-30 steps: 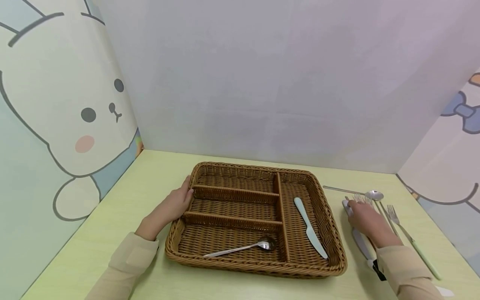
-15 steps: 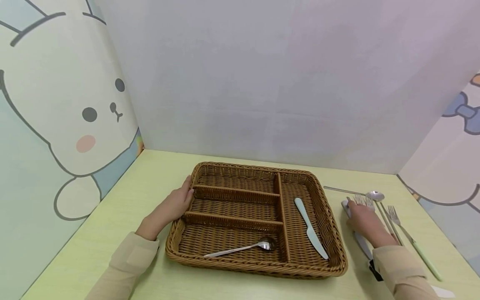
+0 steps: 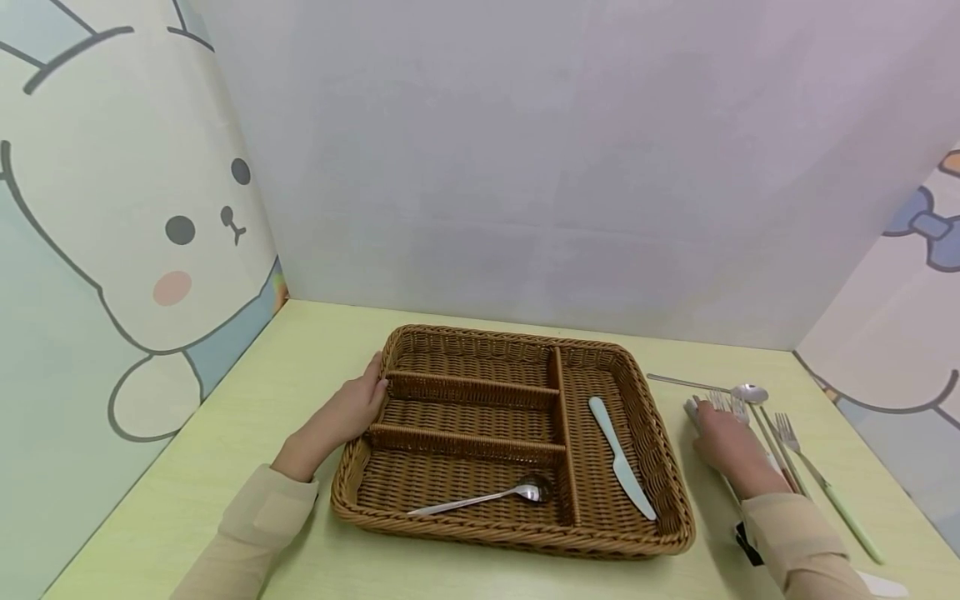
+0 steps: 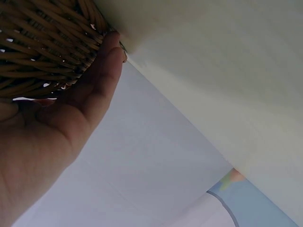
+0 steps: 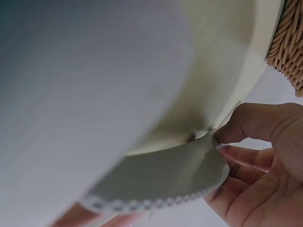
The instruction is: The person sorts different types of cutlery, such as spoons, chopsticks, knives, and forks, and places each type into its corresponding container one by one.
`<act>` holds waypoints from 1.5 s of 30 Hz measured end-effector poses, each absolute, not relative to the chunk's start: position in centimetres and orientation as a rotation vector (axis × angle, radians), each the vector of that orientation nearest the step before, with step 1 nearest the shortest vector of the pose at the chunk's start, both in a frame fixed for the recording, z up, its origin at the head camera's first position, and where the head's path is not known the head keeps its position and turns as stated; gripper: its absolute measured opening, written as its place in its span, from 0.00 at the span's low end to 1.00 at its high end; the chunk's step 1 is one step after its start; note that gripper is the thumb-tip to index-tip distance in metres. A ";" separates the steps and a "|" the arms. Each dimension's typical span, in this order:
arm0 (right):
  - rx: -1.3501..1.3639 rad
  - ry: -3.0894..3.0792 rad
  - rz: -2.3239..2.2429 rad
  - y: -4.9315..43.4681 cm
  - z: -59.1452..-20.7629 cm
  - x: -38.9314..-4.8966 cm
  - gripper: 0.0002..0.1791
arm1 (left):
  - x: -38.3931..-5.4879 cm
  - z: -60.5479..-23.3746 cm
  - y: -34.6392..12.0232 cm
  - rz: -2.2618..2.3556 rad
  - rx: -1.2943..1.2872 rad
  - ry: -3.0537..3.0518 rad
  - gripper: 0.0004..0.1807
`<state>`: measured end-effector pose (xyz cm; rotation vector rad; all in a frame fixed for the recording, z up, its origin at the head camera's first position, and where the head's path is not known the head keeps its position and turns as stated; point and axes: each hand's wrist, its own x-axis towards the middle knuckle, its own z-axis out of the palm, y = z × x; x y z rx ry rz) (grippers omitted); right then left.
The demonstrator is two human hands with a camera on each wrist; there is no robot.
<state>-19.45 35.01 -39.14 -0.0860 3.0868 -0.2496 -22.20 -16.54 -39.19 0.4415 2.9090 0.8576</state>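
My left hand [image 3: 347,410] lies along the left side of a brown wicker cutlery basket [image 3: 480,440], its fingers fairly straight against the woven outer wall in the left wrist view. At the right, my right hand [image 3: 729,446] pinches a table knife. In the right wrist view, thumb and fingers meet at the knife's neck, and its serrated blade [image 5: 175,175] reaches close to the camera. A steel spoon [image 3: 525,490] lies in the basket's front left compartment. Another knife [image 3: 621,458], pale blue, lies in the long right compartment.
Beyond my right hand are a spoon [image 3: 750,393], fork tines [image 3: 729,403] and a green-handled fork [image 3: 832,492]. A white handle end [image 3: 883,585] shows beside the right sleeve, and a black object [image 3: 748,546] is partly under it. A pale wall [image 3: 510,167] stands behind the table.
The right hand has shifted slightly left, and the blade below it has turned, showing only as a thin strip. The left hand and basket stay where they were.
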 end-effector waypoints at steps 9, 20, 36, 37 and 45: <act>-0.115 3.131 -0.346 34.7 -38.6 -19.5 0.19 | -22.2 -39.1 -16.5 0.876 0.433 2.899 0.31; -0.219 3.240 -0.438 32.3 -36.3 -19.1 0.19 | -22.2 -39.3 -16.6 0.879 0.445 2.895 0.31; -0.313 3.237 -0.469 27.3 -33.0 -17.6 0.24 | -22.2 -39.2 -16.6 0.879 0.444 2.898 0.31; -0.315 3.225 -0.470 27.0 -32.9 -17.6 0.24 | -22.2 -39.2 -16.6 0.882 0.444 2.897 0.31; -0.429 3.203 -0.493 24.9 -33.0 -17.3 0.23 | -22.2 -39.2 -16.5 0.890 0.438 2.891 0.31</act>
